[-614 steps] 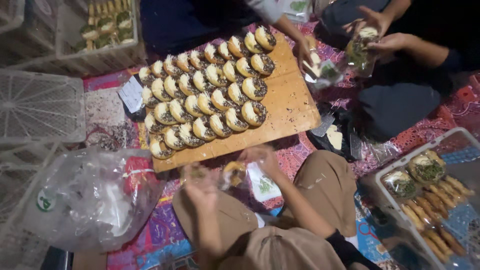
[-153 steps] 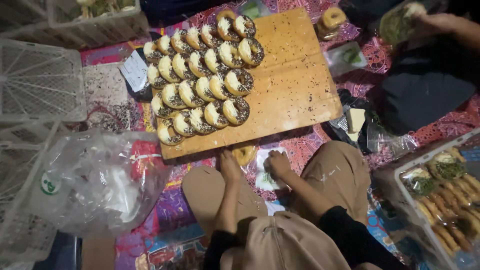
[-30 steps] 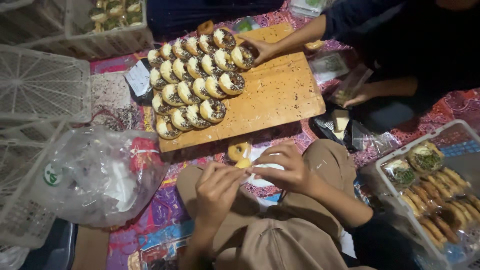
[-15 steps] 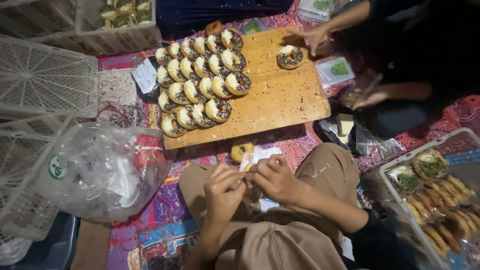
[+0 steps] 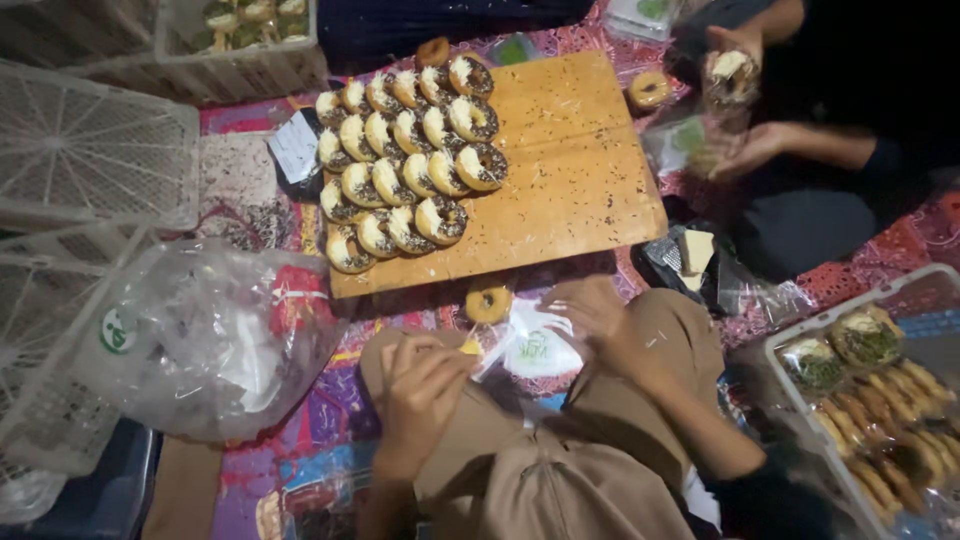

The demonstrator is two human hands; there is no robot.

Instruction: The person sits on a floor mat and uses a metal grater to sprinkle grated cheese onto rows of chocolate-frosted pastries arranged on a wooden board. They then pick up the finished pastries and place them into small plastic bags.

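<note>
My left hand point(image 5: 420, 385) rests over my knee and pinches one corner of a small clear plastic wrapper point(image 5: 535, 348). My right hand point(image 5: 600, 312), blurred, grips the wrapper's other side above my right thigh. The wrapper lies stretched between both hands. One plain ring doughnut point(image 5: 488, 303) sits on the mat just beyond my hands, against the front edge of a wooden board point(image 5: 580, 200). Several sprinkled doughnuts point(image 5: 410, 170) stand in rows on the board's left half.
Across the board a seated person holds a bagged doughnut point(image 5: 730, 75) in one hand. A loose doughnut point(image 5: 650, 88) lies by the board's far corner. White crates point(image 5: 90, 150) and a bulging clear bag point(image 5: 200, 340) fill the left. A tray of wrapped doughnuts point(image 5: 870, 390) stands right.
My hands have drawn apart, the right one moving right and forward, spreading the wrapper. The other person's hand has left the board and now holds a bagged doughnut.
</note>
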